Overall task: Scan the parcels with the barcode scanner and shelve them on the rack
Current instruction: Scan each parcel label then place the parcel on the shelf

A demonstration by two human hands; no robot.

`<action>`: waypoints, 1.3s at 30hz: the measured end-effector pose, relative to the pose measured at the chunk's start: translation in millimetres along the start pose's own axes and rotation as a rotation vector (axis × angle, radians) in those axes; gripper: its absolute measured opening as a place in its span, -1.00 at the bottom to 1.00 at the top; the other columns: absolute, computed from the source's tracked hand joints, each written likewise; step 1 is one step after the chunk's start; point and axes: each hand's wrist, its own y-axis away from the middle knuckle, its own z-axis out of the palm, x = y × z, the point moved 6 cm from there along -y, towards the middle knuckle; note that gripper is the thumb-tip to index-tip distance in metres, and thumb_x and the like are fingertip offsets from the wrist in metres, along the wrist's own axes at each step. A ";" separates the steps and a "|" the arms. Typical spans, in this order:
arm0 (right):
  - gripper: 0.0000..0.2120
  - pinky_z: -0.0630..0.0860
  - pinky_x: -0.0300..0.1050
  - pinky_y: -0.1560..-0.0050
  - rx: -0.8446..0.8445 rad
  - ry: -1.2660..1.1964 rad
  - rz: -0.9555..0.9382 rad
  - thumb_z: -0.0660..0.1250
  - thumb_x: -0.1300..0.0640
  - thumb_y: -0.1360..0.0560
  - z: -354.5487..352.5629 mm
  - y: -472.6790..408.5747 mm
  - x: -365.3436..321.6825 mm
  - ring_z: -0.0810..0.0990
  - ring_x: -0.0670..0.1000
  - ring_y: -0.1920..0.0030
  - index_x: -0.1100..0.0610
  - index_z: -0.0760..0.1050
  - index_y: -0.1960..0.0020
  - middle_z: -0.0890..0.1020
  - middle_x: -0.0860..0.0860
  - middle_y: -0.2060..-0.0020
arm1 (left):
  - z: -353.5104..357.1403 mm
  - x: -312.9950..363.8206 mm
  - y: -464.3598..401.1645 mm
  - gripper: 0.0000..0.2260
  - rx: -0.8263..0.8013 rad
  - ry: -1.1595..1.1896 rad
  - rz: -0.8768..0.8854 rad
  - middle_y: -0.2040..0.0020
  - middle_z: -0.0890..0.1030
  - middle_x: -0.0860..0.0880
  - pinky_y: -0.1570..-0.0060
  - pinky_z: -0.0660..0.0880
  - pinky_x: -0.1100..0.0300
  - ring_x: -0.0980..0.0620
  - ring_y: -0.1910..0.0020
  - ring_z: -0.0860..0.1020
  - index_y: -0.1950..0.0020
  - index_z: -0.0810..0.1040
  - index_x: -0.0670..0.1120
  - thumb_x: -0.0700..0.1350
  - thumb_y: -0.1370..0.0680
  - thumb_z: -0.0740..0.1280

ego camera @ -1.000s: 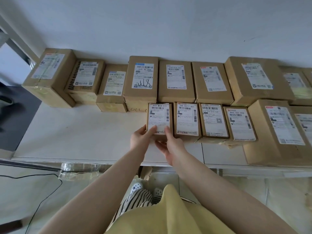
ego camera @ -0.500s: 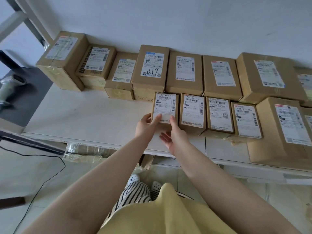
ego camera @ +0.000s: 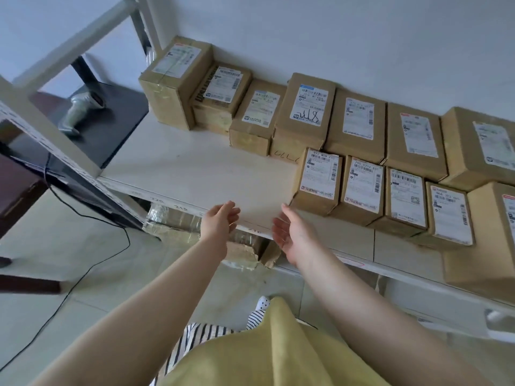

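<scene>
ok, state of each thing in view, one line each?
left hand: open, holds nothing, over the shelf's front edge
right hand: open, palm up, holds nothing
front-left parcel: on the shelf, label up, untouched
front row: parcels side by side, labels up
back row: parcels against the wall, labels up
scanner: lying on the dark table, unheld

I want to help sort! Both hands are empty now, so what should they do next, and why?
Probably reach the left hand toward the barcode scanner on the dark table. Both it and the right hand hold nothing, and the last small parcel already sits on the shelf.
</scene>
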 end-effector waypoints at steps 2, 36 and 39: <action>-0.84 0.53 -0.20 0.27 -0.020 0.009 -0.064 0.45 0.05 -0.53 18.1 4.0 3.1 0.59 -0.04 0.34 0.14 0.58 0.10 0.65 0.01 0.31 | -32.7 2.6 -0.5 -0.91 0.031 0.044 -0.011 0.13 0.66 -0.04 0.12 0.54 0.25 0.05 0.16 0.59 -0.02 0.60 -0.16 -0.16 -0.64 0.33; -0.94 0.54 -0.21 0.12 -0.553 0.523 -0.054 0.34 0.18 -0.59 589.7 64.4 198.0 0.59 -0.05 0.23 0.14 0.55 0.05 0.64 0.03 0.23 | -539.7 128.0 -119.9 -0.93 0.533 0.627 -0.169 0.21 0.64 -0.02 0.42 0.48 0.34 0.13 0.30 0.57 0.05 0.56 -0.12 -0.17 -0.63 0.34; -0.94 0.53 -0.23 0.13 -0.597 0.484 -0.107 0.33 0.18 -0.60 643.7 59.8 181.8 0.58 -0.07 0.25 0.12 0.55 0.05 0.63 0.01 0.24 | -557.6 162.9 -151.0 -0.92 0.552 0.648 -0.145 0.20 0.64 0.00 0.44 0.48 0.35 0.13 0.29 0.58 0.06 0.56 -0.12 -0.17 -0.63 0.34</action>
